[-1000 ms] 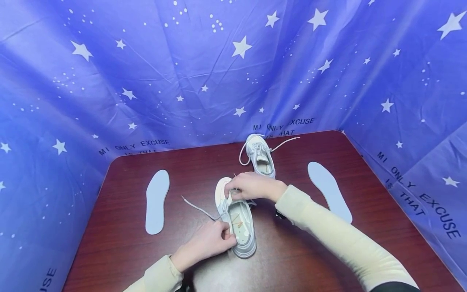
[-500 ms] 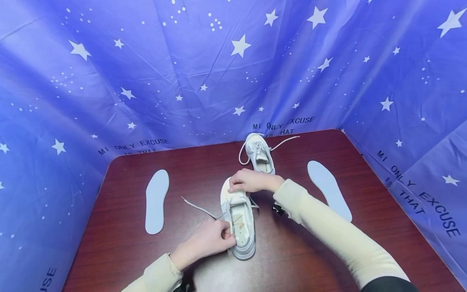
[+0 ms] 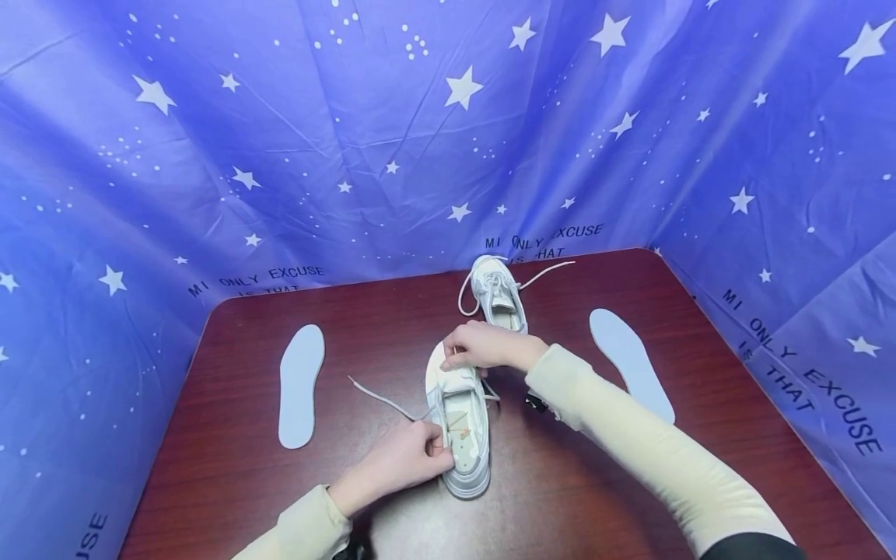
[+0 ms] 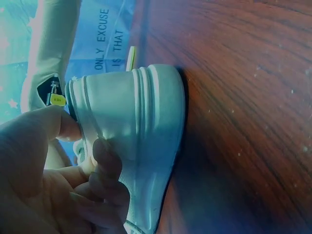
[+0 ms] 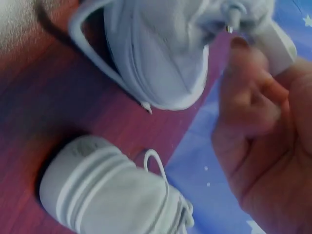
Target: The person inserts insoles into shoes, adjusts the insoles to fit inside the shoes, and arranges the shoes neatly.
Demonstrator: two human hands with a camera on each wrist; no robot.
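A white lace-up sneaker (image 3: 467,484) stands on the table, its opening facing up and its heel towards me. My left hand (image 3: 406,456) pinches the collar near the heel between thumb and fingers. In the left wrist view the sneaker's heel (image 4: 119,105) rises beside those fingers. Over the toe end, my right hand (image 3: 483,346) grips the sneaker's tongue (image 3: 458,380), which is drawn forward. The right wrist view shows the tongue (image 5: 277,48) at my blurred fingertips; part of the grip is hidden. A loose shoelace (image 3: 383,398) trails left, and an orange mark (image 3: 459,431) shows inside.
Behind, a second white sneaker (image 3: 498,292) stands with loose laces. One pale insole (image 3: 301,389) lies on the left and another pale insole (image 3: 633,365) on the right, partly behind my sleeve. A blue star-printed curtain (image 3: 392,117) surrounds the dark red table (image 3: 238,435).
My right hand has moved slightly forward and right, drawing the tongue towards the toe. The sneaker's toe end has swung a little right. My left hand has stayed at the collar.
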